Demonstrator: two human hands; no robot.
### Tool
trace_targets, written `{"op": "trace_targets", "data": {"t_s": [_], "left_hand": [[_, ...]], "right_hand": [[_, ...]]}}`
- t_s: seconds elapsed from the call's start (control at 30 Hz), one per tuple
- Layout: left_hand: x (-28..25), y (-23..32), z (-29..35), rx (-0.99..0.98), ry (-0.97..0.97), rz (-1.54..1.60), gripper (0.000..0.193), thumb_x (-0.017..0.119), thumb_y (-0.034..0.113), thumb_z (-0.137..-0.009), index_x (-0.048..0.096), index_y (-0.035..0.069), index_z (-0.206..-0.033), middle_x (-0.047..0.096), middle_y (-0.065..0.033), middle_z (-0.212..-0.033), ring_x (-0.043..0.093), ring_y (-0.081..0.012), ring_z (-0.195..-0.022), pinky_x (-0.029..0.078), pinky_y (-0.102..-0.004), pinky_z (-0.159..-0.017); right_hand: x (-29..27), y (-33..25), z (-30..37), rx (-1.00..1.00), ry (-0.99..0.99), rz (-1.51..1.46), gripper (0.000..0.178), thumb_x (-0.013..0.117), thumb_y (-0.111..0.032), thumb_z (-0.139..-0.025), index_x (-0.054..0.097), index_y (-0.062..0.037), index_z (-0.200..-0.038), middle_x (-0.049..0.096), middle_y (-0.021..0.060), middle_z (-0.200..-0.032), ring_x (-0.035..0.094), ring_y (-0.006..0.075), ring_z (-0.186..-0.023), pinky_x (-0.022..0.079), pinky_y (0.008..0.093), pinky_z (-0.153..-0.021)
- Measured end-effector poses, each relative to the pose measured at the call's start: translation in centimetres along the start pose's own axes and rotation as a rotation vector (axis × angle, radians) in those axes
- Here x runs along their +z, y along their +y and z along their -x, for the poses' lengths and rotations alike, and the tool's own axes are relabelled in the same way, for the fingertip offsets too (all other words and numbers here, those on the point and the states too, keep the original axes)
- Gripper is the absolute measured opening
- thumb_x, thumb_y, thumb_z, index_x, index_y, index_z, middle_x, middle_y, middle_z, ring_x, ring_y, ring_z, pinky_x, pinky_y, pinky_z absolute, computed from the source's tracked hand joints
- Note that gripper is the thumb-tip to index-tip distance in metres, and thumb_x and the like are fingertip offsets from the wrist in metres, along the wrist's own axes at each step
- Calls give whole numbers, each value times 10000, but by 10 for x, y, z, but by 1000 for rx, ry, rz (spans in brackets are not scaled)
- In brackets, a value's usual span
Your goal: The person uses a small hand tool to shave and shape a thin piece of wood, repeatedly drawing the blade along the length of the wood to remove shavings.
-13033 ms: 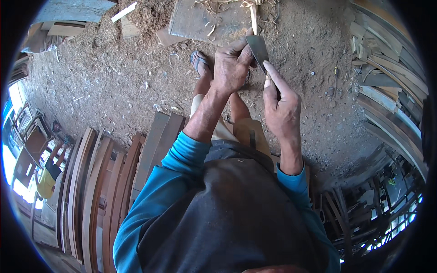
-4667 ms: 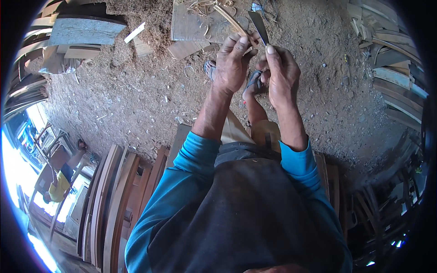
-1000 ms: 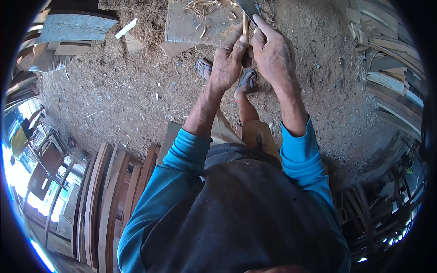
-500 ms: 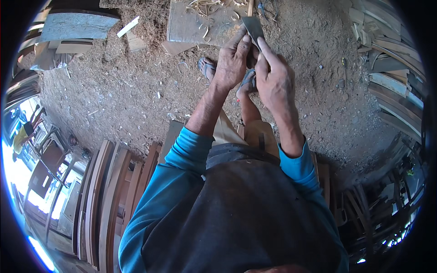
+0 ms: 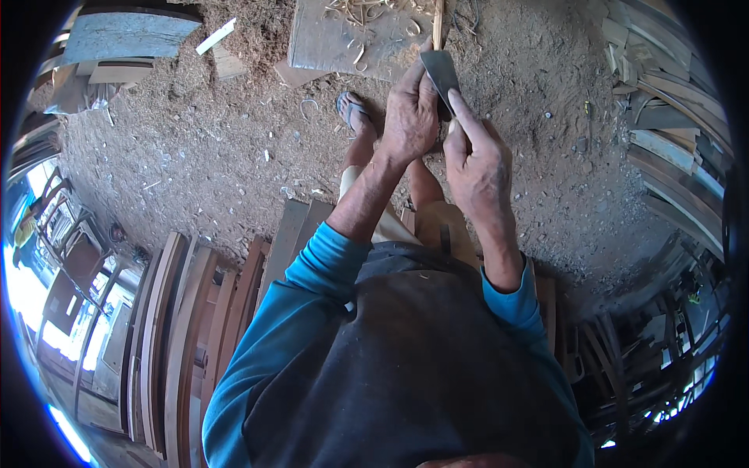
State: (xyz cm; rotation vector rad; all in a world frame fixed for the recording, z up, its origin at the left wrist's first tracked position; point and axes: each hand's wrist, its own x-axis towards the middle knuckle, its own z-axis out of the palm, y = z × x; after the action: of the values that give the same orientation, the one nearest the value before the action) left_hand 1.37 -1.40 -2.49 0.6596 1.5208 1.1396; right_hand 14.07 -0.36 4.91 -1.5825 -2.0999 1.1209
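Note:
My right hand [image 5: 480,164] is closed around the narrow lower end of a broad, dark flat blade [image 5: 441,72], its index finger stretched along the metal. The handle is hidden in the palm. Just to its left, my left hand [image 5: 412,118] is closed, with its fingertips beside the blade's left edge. A thin, pale wooden strip [image 5: 438,27] comes down from the top edge and passes behind the blade toward the left fingers. Its lower end is hidden by the blade and the hand.
A flat board [image 5: 324,47] strewn with curled wood shavings [image 5: 367,12] lies on the dusty floor ahead. Stacked timber [image 5: 191,335] stands at the lower left. More wood pieces [image 5: 675,148] line the right side. My sandalled foot [image 5: 353,109] is below the board.
Both hands and the blade have shifted slightly right and toward me. More of the wooden strip shows above the blade. My right foot is now hidden behind the hands.

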Motion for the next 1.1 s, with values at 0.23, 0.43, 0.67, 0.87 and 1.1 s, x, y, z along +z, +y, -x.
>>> {"op": "trace_targets", "data": {"t_s": [0.23,0.43,0.67,0.87,1.1], "left_hand": [[5,2,-7,74,24,29,470,460,325,-1122,508,28,-1483,706,-88,-1161,654,-114,-1017,558,-285,-845],[7,0,-9,106,35,-50,547,465,336,-1119,407,18,-1560,702,-90,-1069,649,-105,-892,559,-282,-780],[14,4,9,134,192,-55,456,457,248,-1115,456,61,-1531,676,-62,-805,645,-122,-694,547,-291,-646],[14,3,7,184,193,-169,318,502,230,-1092,593,55,-1342,728,-131,-923,733,-230,-801,579,-356,-700],[14,-4,13,209,223,-191,325,521,218,-1080,584,46,-1348,728,-145,-894,737,-235,-777,582,-365,-677]], "right_hand": [[5,-3,-31,-15,54,88,375,605,-148,-988,656,-44,-1345,661,220,-804,690,360,-692,553,443,-632],[0,-4,-80,24,44,48,371,549,-205,-1020,671,-7,-1308,712,260,-868,719,358,-743,579,434,-670],[-18,-7,-34,-79,50,100,373,615,-126,-988,651,-25,-1346,646,219,-815,676,319,-703,537,410,-622],[-7,-8,3,-22,-18,60,423,640,-71,-956,637,-71,-1379,607,187,-822,667,348,-701,528,444,-614],[-1,3,7,-60,-14,23,419,641,-85,-960,640,-86,-1379,605,184,-826,669,351,-685,535,448,-593]]}}
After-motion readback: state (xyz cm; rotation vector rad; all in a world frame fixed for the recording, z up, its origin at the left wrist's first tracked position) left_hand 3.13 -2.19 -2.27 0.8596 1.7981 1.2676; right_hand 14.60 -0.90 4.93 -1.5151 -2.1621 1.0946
